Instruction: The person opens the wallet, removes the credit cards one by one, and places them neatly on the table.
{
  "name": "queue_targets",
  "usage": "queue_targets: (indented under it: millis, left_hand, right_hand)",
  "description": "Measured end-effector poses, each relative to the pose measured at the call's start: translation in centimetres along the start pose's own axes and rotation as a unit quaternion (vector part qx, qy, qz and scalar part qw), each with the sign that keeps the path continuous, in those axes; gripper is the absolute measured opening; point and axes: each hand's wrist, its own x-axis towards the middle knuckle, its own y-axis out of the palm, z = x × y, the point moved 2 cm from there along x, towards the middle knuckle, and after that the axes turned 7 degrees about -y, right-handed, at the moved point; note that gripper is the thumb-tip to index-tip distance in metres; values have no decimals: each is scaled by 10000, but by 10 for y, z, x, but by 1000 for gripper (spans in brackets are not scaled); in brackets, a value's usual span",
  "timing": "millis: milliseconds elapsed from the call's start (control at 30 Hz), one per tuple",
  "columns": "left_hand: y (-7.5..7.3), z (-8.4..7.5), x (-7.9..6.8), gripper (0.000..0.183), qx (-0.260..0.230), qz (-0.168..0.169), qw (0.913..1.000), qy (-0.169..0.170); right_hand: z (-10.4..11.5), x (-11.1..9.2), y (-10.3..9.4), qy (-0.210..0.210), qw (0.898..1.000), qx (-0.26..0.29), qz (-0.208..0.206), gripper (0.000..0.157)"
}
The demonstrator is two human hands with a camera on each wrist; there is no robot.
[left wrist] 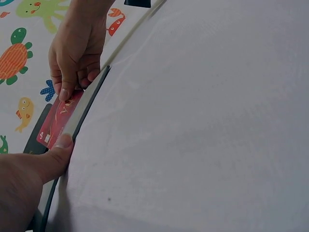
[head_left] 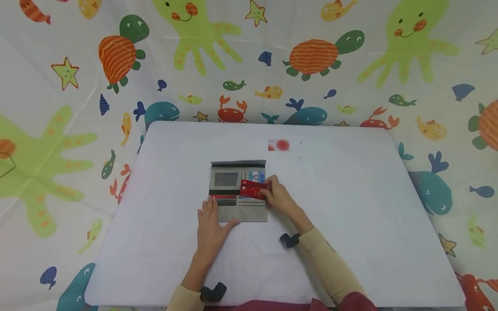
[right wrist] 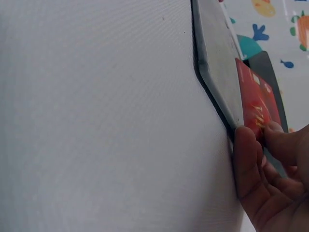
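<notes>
An unfolded grey wallet (head_left: 249, 214) lies flat on the white table, with a clear window and card slots inside. My right hand (head_left: 278, 196) pinches a red card (head_left: 252, 189) by its right end, over the wallet's right-hand slots. In the right wrist view, the thumb lies on the face of the red card (right wrist: 256, 96). My left hand (head_left: 210, 229) rests on the wallet's lower left part, fingers extended and thumb out along the bottom edge. The left wrist view shows the left thumb (left wrist: 60, 150) pressing the wallet's edge. Other cards show in the slots, partly hidden.
A red and white card (head_left: 278, 145) lies on the white table (head_left: 350, 194) near its back edge. Behind hangs a cloth (head_left: 249, 56) printed with sea animals. Dark wrist devices (head_left: 289, 240) sit at both sleeves.
</notes>
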Motion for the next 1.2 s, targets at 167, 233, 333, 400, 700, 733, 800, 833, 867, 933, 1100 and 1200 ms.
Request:
queue_targets:
  millis: [167,233,333,400,700,733,800,833,867,933,1100,1200]
  left_hand:
    - [1,1,0,107,-2,-61,10000,4]
    - [1,1,0,107,-24,-70,10000,5]
    - [2,1,-1,107,-32,-47,10000,1]
    - [2,1,-1,107,-51,-34,10000,9]
    - [2,2,-1,107,-24,-114,9999,-41]
    - [2,2,-1,107,-30,-113,9999,-39]
    - [1,2,-1,107,-36,-108,9999,-35]
    - [1,1,-2,107,-45,-108,9999,-26]
    - [1,1,-2,107,-57,-108,9999,-16]
    - [1,1,-3,107,-65,-122,9999,3]
    - [0,1,-3,107,-52,-199,9998,25]
    - [0,1,-3,107,-60,-215,9997,34]
  right_hand:
    - [1,-1,1,-117,9996,198,-158,34]
    - [2,-2,1,-193,9993,221,-212,33]
    - [1,-5,1,-269,9989,252,-291,32]
    - [0,-7,0,-261,9986,334,-323,30]
    - [-3,-6,-14,-139,9946,984,-281,28]
    - [-5,-5,-16,-98,9946,991,-301,29]
    - [-7,-4,-20,31,9943,1004,-349,32]
    - [-9,-4,-22,99,9935,1059,-396,34]
    - [-10,-4,-24,172,9928,1100,-451,35]
    - [-13,-3,-29,321,9911,1156,-585,39]
    - [-21,-3,-39,571,9886,1021,-947,44]
    - [-27,-2,-45,637,9862,968,-1185,35]
